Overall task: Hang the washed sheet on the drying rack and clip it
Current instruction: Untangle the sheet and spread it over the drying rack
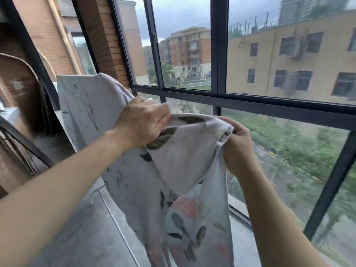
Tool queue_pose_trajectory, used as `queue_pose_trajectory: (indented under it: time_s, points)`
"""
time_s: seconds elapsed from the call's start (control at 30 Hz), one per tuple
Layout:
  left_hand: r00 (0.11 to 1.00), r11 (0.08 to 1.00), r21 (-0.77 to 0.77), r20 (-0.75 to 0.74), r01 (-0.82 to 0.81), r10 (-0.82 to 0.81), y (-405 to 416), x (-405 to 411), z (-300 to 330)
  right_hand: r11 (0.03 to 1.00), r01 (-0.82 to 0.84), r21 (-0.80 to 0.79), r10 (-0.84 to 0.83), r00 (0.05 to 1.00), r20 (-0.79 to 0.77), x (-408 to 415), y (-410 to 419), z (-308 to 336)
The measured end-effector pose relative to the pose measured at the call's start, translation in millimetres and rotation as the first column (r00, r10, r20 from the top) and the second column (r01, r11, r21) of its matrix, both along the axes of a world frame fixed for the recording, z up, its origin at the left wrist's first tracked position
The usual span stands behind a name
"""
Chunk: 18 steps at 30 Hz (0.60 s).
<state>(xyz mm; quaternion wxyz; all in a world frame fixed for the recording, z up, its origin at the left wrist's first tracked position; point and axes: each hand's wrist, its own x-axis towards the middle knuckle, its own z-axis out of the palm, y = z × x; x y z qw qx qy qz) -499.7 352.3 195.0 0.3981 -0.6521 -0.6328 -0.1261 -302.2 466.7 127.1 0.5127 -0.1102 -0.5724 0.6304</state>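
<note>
A white sheet [134, 189] printed with dark leaves and pink flowers hangs in front of me, draped over something hidden beneath it. My left hand [142, 122] grips a bunched fold along the sheet's top edge. My right hand [237, 145] pinches the sheet's rolled edge a little to the right, at about the same height. Between the two hands the cloth sags in a loose fold. A thin white rack leg [113, 214] shows below the sheet on the left. No clips are in view.
A tall window with dark frames [219, 54] fills the wall right behind the sheet. A brick pillar [104, 41] stands at the left. A grey floor [77, 218] lies below, with a dark rail [25, 139] at the far left.
</note>
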Motion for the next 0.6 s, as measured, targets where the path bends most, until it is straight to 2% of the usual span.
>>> queue_pose_trajectory:
  time_s: [0.07,0.13,0.27,0.37,0.5,0.6]
  points:
    - [0.999,0.998,0.05,0.041,0.03,-0.032,2.0,1.0,-2.1,0.994,-0.023,-0.106,0.008,0.99,-0.138,-7.4,-7.9,-4.4]
    - [0.993,0.992,0.117,0.102,0.055,-0.067,4.0,1.1,-1.4,0.991,0.004,-0.135,-0.035,0.973,-0.228,-13.2,-17.9,-7.8]
    - [0.938,0.977,0.204,0.321,0.064,-0.129,12.0,7.9,5.3,0.966,0.237,-0.1,-0.254,0.941,-0.224,-13.9,-35.9,-19.7]
    - [0.955,0.971,0.218,0.257,0.096,-0.152,18.6,9.8,2.5,0.925,0.372,-0.082,-0.381,0.904,-0.195,-6.3,-56.6,-27.5]
    - [0.979,0.98,0.177,0.169,0.087,-0.118,21.1,7.6,-5.8,0.764,0.571,-0.3,-0.626,0.768,-0.134,10.5,-78.5,-39.2]
    - [0.969,0.955,0.245,0.141,0.166,-0.205,3.5,17.2,-16.3,0.709,0.617,-0.343,-0.669,0.742,-0.048,24.6,-85.1,-42.2]
